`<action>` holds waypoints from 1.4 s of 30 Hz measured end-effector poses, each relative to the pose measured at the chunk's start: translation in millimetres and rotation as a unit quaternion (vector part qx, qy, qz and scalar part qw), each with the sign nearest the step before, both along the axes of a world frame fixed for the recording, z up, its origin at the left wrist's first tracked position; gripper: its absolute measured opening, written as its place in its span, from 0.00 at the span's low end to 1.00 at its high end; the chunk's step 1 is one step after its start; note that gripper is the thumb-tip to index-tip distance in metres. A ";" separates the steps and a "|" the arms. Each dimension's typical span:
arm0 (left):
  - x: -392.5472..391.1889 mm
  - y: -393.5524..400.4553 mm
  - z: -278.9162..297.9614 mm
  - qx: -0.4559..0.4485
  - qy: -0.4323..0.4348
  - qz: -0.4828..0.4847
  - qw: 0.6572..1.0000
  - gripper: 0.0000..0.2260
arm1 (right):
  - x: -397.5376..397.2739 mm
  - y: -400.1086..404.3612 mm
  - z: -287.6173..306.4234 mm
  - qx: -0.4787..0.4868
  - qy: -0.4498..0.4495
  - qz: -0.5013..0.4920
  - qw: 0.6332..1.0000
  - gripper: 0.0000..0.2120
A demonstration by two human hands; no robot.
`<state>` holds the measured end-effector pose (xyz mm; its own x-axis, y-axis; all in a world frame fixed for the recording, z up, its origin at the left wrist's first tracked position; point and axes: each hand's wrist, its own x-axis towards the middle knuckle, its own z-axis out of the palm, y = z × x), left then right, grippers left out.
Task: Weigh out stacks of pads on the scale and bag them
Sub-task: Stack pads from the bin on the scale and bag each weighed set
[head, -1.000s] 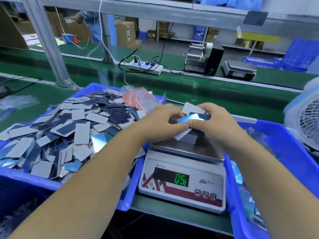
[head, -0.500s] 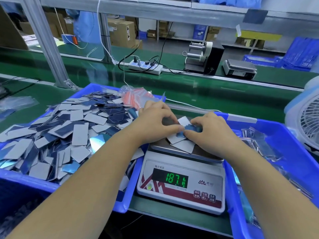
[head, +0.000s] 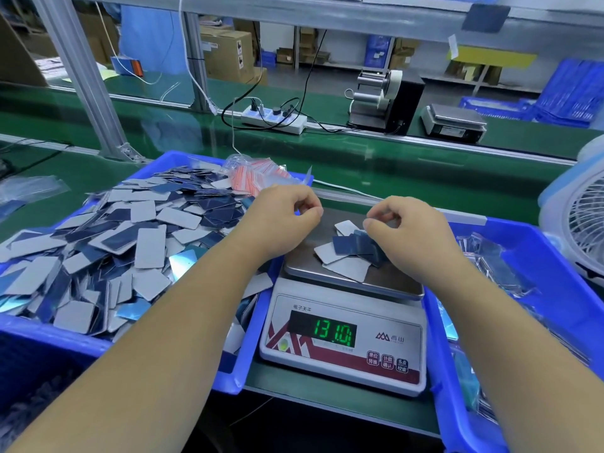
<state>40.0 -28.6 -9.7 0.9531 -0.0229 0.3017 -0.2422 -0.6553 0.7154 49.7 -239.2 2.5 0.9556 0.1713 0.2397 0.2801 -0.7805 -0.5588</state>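
Grey and blue rectangular pads (head: 351, 251) in a loose heap on white digital scale (head: 343, 341) reading 131.0, left hand (head: 283, 217) and right hand (head: 397, 228) hovering above, fingers loosely curled, holding nothing, blue bin of pads (head: 108, 246) at left.

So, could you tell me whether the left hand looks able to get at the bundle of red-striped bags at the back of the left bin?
Probably yes. The left hand hovers, holding nothing, just in front of the red-striped bags, which lie on top of the loose pads in the left bin, with nothing between them.
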 end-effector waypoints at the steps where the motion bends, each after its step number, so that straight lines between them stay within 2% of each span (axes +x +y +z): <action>1: -0.4 0.2 0.2 -0.003 0.001 0.001 1.000 0.09 | 0.6 -0.8 0.5 -0.002 -0.001 -0.005 1.000 0.04; 10: -3.8 -0.3 3.0 -0.002 0.014 -0.004 1.000 0.09 | 0.3 -5.2 3.6 0.014 0.000 -0.012 1.000 0.05; 20: -2.0 2.5 1.7 -0.016 0.019 -0.004 1.000 0.09 | 0.4 -5.9 2.0 0.004 0.023 -0.010 1.000 0.02; 26: -2.1 5.7 4.3 -0.015 0.039 -0.006 0.999 0.08 | 0.6 -9.0 3.9 0.010 0.029 -0.005 1.000 0.02; 29: -3.5 17.5 14.3 -0.015 0.081 0.022 0.996 0.06 | 1.4 -11.8 5.4 0.018 0.030 -0.008 0.999 0.02; 31: -7.3 27.3 23.4 0.048 0.135 0.040 0.989 0.04 | 1.7 -11.5 4.6 0.023 0.037 -0.008 0.999 0.02; 34: -17.9 40.8 36.3 0.211 0.219 0.029 0.952 0.02 | 2.0 -9.4 3.0 0.020 0.042 -0.005 0.999 0.02; 36: -26.0 47.1 43.4 0.279 0.267 0.016 0.922 0.08 | 2.0 -8.6 2.6 0.016 0.038 -0.006 0.999 0.02; 39: -33.4 48.2 44.8 0.334 0.327 -0.012 0.884 0.16 | 1.4 -8.0 2.5 0.017 0.034 -0.005 0.999 0.03; 42: -35.4 43.2 39.5 0.342 0.340 -0.041 0.875 0.15 | 0.5 -6.9 2.6 0.017 0.034 0.001 0.999 0.03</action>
<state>4.6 14.7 29.8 0.8933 -0.0532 -0.4463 0.0205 -0.9871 0.1588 50.2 -246.0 5.2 0.9697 0.1661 0.1793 0.2417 -0.7598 -0.6036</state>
